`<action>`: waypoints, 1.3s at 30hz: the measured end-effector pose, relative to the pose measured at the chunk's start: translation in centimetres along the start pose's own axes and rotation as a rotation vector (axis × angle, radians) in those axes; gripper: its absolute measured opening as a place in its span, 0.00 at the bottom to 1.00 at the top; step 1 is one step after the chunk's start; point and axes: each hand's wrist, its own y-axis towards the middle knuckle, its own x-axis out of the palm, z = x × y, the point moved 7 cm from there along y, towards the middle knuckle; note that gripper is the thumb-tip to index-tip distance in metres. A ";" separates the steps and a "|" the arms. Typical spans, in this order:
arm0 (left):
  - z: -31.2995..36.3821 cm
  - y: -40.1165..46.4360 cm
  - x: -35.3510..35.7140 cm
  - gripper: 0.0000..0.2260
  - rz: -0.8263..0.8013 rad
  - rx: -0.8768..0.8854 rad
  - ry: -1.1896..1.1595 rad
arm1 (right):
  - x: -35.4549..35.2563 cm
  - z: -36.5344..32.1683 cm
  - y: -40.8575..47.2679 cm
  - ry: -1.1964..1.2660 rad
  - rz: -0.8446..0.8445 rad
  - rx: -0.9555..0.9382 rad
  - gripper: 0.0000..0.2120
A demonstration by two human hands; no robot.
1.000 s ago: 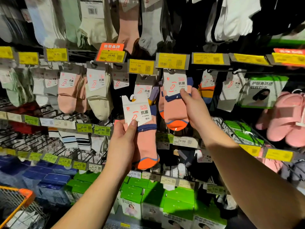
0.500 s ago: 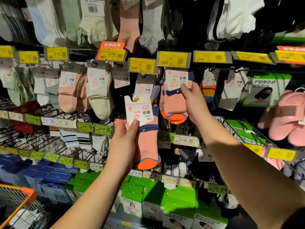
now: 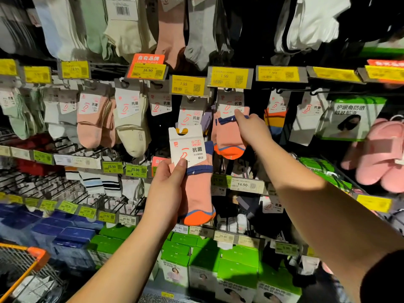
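Behind the held socks [image 3: 197, 189], another carded pair [image 3: 192, 115], price tags [image 3: 188, 85] above.

Single head-worn wide-angle view, facing forward and slightly upward, close to a sock rack [image 3: 72, 149], forearms entering from lower frame

A pink sock pair [image 3: 197, 189] with orange toe, blue cuff and white card stands upright at frame centre. A matching hanging pair [image 3: 229, 136] is just upper right.
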 end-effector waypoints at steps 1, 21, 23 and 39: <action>0.0 0.0 0.0 0.20 -0.002 0.003 0.001 | 0.1 0.0 0.2 -0.057 -0.009 -0.005 0.33; -0.7 0.3 0.4 0.14 -0.012 -0.027 -0.004 | -0.1 0.7 1.6 -0.381 -0.017 -0.022 0.40; -0.7 0.5 0.3 0.13 -0.010 -0.020 -0.009 | -0.5 1.6 1.0 -0.298 -0.005 -0.004 0.40; -1.6 1.9 3.0 0.11 -0.071 0.040 0.031 | 4.6 3.8 -15.7 0.865 -0.330 -0.087 0.13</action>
